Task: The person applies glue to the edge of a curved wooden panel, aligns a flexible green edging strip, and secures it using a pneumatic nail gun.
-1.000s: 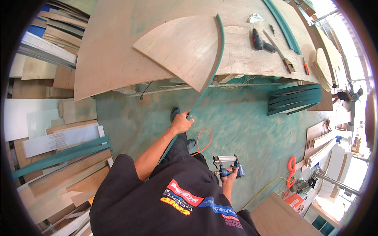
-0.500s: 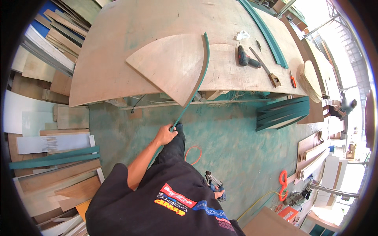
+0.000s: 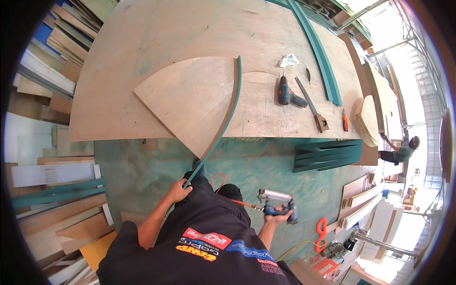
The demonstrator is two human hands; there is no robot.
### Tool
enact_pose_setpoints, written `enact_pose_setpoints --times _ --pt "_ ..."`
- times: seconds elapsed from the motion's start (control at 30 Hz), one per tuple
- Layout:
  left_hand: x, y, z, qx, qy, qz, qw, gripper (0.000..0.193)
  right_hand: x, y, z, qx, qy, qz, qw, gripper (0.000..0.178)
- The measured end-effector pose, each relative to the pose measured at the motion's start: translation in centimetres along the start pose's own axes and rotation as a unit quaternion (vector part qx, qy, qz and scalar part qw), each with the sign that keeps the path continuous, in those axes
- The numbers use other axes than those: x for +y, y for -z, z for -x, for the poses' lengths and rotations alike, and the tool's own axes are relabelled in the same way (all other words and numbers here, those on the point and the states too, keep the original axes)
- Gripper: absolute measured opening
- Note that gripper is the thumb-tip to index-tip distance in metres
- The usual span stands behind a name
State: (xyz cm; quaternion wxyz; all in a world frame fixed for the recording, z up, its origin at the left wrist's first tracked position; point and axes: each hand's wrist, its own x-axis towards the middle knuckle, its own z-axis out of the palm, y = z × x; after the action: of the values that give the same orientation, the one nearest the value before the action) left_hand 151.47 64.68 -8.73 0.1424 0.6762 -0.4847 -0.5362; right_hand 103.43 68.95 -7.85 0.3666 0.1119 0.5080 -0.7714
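Note:
A thin green strip [image 3: 223, 130] follows the curved edge of a quarter-circle plywood panel [image 3: 190, 99], which overhangs the near edge of the worktable [image 3: 156, 28]. My left hand [image 3: 179, 191] is closed round the strip's near end, past the panel's corner. Off to the right, above the floor, my right hand [image 3: 279, 216] grips an air nail gun [image 3: 278, 202] with a silver magazine. An orange air hose [image 3: 242, 203] joins the gun. The gun is apart from the panel and the strip.
On the table lie a cordless drill [image 3: 285, 92], a handsaw [image 3: 313, 107], orange-handled pliers [image 3: 345, 121] and long green strips [image 3: 316, 47]. A bundle of green strips [image 3: 327, 156] stands below its near edge. Wood offcuts [image 3: 66, 209] crowd the left. Another person [image 3: 403, 152] works far right.
My right hand has lifted the nail gun from beside my body, forward and to the right. My left hand keeps its hold on the strip. The whole view has shifted.

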Motion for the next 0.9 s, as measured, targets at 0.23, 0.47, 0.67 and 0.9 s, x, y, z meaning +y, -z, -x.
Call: enact_pose_setpoints --times 0.23,0.47,0.67,0.9 --pt "1.5 -0.1 0.3 0.053 0.059 -0.023 0.997 0.045 -8.2 -23.0 -6.4 -0.203 0.149 0.207 0.945 0.032" --pt "3.1 -1.3 1.8 0.181 0.194 -0.102 0.959 0.050 -12.3 -36.9 -18.7 -0.342 0.404 0.609 0.591 0.048" --pt "8.2 -7.8 2.9 0.511 0.295 -0.194 0.784 0.051 -11.1 -42.5 -30.3 -0.236 0.423 0.637 0.599 0.048" --pt "13.1 -16.2 -3.9 0.533 0.239 0.303 0.753 0.069 -8.3 -45.2 -37.9 -0.199 0.420 0.699 0.543 0.068"
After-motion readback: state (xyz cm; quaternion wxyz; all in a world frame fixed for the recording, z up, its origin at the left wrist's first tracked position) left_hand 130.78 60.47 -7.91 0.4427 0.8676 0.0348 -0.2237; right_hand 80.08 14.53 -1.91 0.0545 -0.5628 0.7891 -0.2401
